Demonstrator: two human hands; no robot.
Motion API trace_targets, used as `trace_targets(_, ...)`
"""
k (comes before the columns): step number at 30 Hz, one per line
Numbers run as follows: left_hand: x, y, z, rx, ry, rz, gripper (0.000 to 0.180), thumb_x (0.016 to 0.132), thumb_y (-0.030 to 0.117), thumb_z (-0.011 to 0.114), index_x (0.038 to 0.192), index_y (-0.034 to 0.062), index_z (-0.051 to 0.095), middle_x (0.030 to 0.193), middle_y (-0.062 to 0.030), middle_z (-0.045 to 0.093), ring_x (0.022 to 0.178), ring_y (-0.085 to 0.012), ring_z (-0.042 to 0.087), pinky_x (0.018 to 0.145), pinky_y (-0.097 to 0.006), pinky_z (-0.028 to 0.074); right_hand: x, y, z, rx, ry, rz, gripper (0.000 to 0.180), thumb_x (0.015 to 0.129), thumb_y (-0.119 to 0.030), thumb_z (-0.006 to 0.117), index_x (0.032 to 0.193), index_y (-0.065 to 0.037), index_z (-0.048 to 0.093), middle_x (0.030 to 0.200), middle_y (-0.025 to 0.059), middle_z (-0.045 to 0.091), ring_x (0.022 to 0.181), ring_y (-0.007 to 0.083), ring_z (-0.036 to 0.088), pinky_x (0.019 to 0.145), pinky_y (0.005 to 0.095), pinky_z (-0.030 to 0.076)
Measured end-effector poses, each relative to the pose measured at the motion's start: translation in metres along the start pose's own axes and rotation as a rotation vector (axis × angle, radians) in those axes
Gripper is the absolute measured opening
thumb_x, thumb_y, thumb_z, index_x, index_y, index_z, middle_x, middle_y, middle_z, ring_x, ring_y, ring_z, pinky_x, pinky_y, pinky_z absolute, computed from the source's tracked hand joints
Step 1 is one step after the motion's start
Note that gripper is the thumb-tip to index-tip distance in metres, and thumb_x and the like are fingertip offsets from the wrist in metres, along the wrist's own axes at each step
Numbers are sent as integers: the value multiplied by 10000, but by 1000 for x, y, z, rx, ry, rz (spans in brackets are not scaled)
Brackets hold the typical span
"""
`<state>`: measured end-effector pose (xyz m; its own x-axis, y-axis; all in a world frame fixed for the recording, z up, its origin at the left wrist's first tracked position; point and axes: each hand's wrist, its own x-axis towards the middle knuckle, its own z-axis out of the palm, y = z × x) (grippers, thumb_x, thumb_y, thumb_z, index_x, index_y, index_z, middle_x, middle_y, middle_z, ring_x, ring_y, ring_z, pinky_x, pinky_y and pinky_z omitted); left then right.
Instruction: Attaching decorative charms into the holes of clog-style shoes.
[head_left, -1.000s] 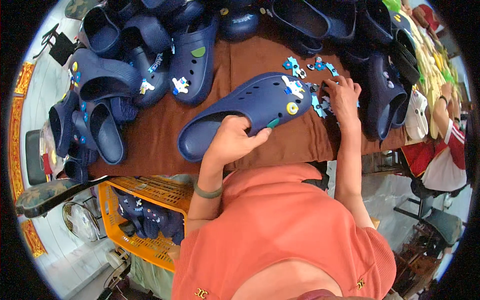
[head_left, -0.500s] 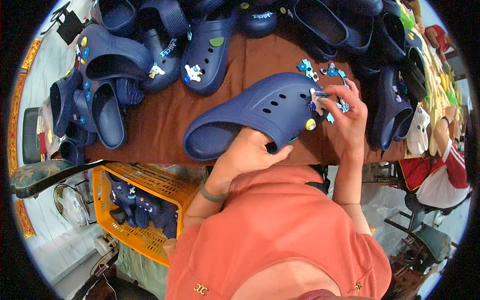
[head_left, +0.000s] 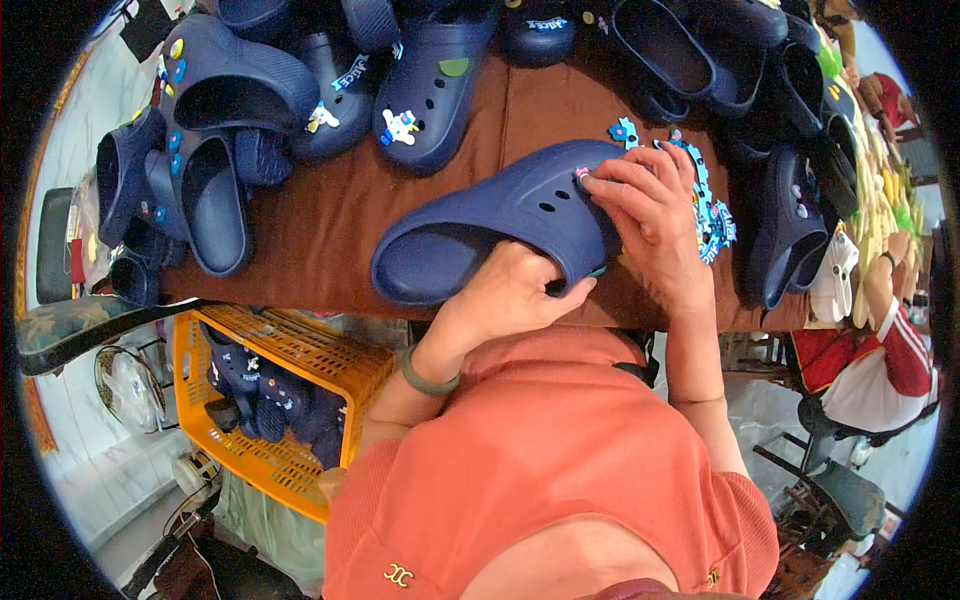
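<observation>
Head view is showing a navy clog (head_left: pixel 500 225) lying on the brown table (head_left: pixel 330 240), tilted toward the person. The left hand (head_left: pixel 510 295) is gripping the clog's near side, just behind its opening, steadying it. The right hand (head_left: pixel 650 215) is resting over the toe end of the clog, fingertips (head_left: pixel 597 185) pinching a small charm (head_left: pixel 581 175) against a hole there. This is looking like the fitting step. Seating the charm probably calls for a firm push while the left hand is bracing. More loose charms (head_left: pixel 705 205) are lying just beyond the clog's toe; finished clogs (head_left: pixel 425 90) are crowding the table's far edge.
</observation>
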<state>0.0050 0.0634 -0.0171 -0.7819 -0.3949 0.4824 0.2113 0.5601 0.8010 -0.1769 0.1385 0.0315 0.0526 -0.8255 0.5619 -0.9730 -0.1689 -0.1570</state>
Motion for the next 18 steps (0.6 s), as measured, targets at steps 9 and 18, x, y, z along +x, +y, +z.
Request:
trace_targets(9,-1,-5,0,44,7,18,218,787,162,721,710,-23,636,734,-200,638,685,-390,621,632,-444,497,1,2,4,27,-104,13,234,751,-86,727,979,-137,717,1040,-11,677,1028,213,572,1057,500,274)
trace_targets(18,5,-2,-3,60,-46,-104,261,812,192,726,678,-6,622,618,-188,601,561,-385,594,533,-429,469,4,0,20,-14,-56,-9,195,795,-70,668,982,-122,684,912,5,629,952,206,564,1077,489,263)
